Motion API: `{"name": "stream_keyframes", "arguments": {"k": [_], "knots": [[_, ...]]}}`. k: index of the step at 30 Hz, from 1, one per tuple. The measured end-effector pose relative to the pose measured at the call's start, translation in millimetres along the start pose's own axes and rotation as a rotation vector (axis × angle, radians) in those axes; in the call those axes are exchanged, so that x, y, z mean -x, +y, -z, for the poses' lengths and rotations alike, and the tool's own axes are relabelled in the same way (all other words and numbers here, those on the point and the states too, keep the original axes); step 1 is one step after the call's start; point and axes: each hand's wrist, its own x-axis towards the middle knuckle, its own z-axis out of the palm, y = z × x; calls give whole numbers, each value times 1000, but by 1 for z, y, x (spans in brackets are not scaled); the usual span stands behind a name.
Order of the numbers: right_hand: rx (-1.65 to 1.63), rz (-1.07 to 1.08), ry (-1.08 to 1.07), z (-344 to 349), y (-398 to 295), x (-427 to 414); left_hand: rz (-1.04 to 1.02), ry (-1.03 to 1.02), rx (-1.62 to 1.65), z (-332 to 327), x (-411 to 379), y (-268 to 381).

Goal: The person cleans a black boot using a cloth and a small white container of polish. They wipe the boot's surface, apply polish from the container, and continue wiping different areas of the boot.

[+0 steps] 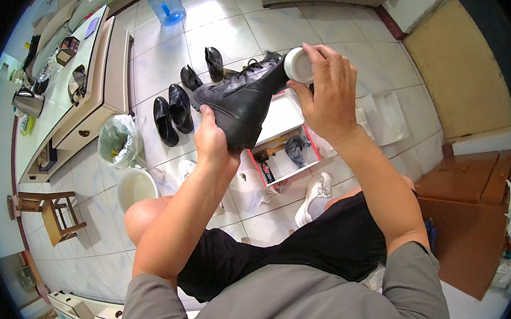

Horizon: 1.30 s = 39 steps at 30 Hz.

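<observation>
A black leather lace-up boot (240, 109) is held up in front of me, tilted on its side, its toe to the left and its shaft to the upper right. My left hand (215, 140) grips it around the sole and heel area, thumb on the near side. At the shaft's top end, my right hand (333, 92) grasps a round white plastic container or lid (298, 66) between thumb and fingers. It touches or overlaps the shaft opening; which one I cannot tell. Below the boot lies an open shoebox (281, 168) with a brush (274, 151), a dark cloth (297, 149) and a small black-and-red item (267, 172).
Black shoes (180, 108) stand on the tiled floor beyond my left hand. At left are a lined trash bin (119, 141), a white bucket (136, 187), a wooden stool (57, 215) and a long low cabinet (93, 100). A brown cabinet (461, 206) stands at right.
</observation>
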Motion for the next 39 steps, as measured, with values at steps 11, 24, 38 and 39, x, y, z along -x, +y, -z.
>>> {"name": "stream_keyframes", "arguments": {"k": [11,24,38,39], "knots": [[-141,59,1,-4,-15,6,234,-37,-20,2,1,-4],[-262,162,-168,-4,-60,25,-36,-8,-114,2,-5,-15],[-490,218,-29,0,-45,32,222,-221,27,-8,21,18],[-497,229,-26,0,-46,31,199,-243,-27,-4,18,18]]}}
